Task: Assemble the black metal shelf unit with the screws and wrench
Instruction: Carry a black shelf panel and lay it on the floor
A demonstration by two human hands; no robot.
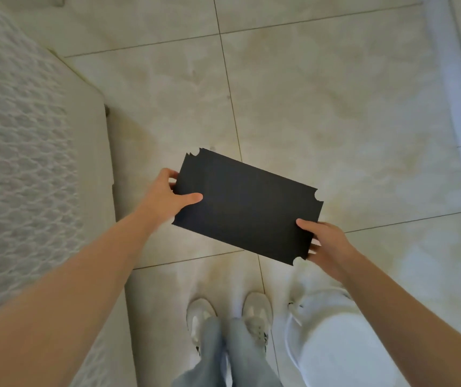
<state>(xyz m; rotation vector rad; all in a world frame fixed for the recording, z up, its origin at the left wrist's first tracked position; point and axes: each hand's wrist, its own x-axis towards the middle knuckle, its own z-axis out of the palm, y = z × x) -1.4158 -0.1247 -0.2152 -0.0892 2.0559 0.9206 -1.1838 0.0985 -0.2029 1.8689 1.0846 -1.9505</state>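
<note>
Black shelf panels (pixel 246 208), thin stack w/ notched corners, held roughly flat mid-frame above tile floor (pixel 335 107): L hand (pixel 168 196) pinches left short edge, thumb on top, R hand (pixel 327 241) pinches lower-right corner, shoes (pixel 257 308) bottom center, mattress (pixel 14 163) along left side.

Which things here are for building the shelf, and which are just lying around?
For the job:
- black shelf panels, stacked
- left hand and right hand, gripping opposite ends of them

Just there:
- quilted mattress
- tiled floor
- pale shoes
</note>
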